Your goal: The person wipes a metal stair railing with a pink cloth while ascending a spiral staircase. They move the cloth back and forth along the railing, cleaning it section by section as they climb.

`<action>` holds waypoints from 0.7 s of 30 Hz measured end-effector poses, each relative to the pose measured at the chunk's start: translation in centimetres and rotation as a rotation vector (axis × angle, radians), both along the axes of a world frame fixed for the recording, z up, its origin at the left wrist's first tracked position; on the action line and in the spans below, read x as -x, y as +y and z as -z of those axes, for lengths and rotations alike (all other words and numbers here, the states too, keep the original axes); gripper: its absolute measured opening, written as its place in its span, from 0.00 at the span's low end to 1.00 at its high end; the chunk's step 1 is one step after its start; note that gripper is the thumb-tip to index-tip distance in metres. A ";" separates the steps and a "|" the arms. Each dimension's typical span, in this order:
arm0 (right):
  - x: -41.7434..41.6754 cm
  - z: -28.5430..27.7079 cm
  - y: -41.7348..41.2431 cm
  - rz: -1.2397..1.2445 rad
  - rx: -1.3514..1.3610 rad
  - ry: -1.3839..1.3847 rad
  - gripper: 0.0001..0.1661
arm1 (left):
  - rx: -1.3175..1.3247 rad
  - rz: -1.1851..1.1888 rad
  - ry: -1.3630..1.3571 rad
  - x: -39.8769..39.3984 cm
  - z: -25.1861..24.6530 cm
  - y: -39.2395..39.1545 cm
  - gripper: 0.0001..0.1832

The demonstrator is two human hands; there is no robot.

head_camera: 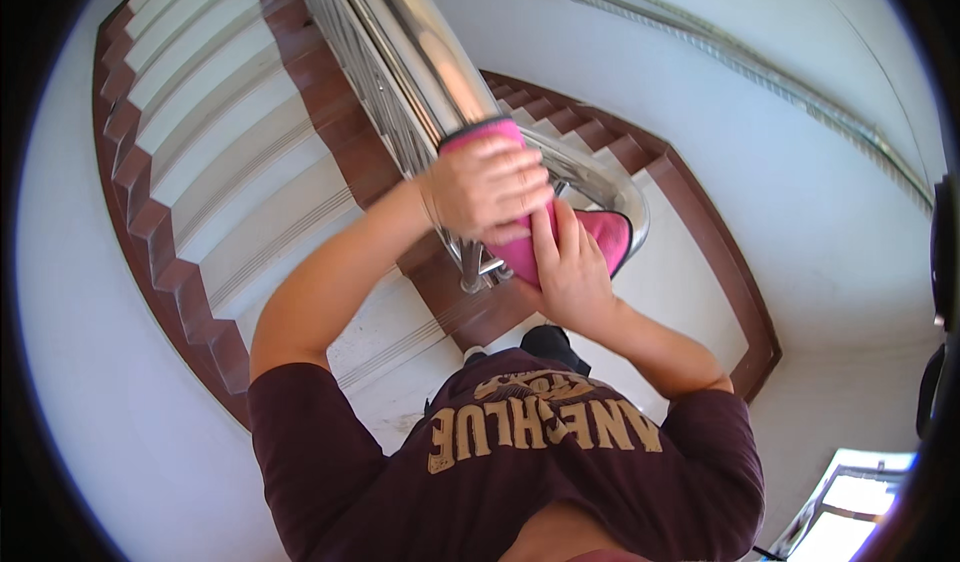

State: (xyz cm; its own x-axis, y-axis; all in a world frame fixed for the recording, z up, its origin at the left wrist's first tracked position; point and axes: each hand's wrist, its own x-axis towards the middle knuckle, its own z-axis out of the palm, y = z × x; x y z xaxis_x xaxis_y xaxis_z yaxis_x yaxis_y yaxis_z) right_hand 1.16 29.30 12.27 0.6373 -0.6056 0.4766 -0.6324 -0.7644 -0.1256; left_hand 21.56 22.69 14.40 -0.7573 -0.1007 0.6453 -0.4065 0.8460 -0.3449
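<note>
A pink cloth [606, 236] with a dark edging is wrapped over the end of a polished metal handrail [420, 44]. My left hand [491, 187] lies across the top of the rail and grips the cloth around it; its fingers are slightly blurred. Close beside it, my right hand [576, 266] holds the lower part of the cloth near the curved bend of the rail. One corner of the cloth spreads out to the right past my right fingers. My palms and the metal beneath the cloth are hidden.
Stairs [247, 149] with pale treads and a red-brown border run along the left. Metal balusters [375, 89] stand under the rail. More steps [592, 131] lie beyond the bend. A white wall [750, 149] carries a cable conduit [750, 48]. A window [847, 502] shows at lower right.
</note>
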 end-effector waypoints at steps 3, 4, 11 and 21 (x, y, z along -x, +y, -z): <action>-3.1 -2.0 -1.8 0.053 0.017 -0.026 0.54 | 0.095 -0.014 0.005 -2.3 -2.1 -2.8 0.19; -4.3 -3.0 -3.0 0.028 -0.061 -0.102 0.53 | 0.081 -0.027 -0.005 -3.2 -3.7 -3.6 0.18; -4.4 -2.9 -3.1 -0.027 -0.108 -0.134 0.51 | 0.058 -0.163 0.200 -3.7 -4.2 -3.9 0.12; -1.2 -1.4 -1.0 -0.118 0.068 0.033 0.44 | 0.097 -0.096 0.141 -1.6 1.3 -1.3 0.18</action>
State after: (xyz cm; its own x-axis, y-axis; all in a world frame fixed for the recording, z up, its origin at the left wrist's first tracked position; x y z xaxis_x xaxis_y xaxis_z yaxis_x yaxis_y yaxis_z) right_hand 2.34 28.26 13.64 0.7180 -0.4925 0.4919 -0.5405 -0.8397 -0.0517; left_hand 23.13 21.35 13.06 -0.6486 -0.1002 0.7545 -0.5337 0.7666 -0.3570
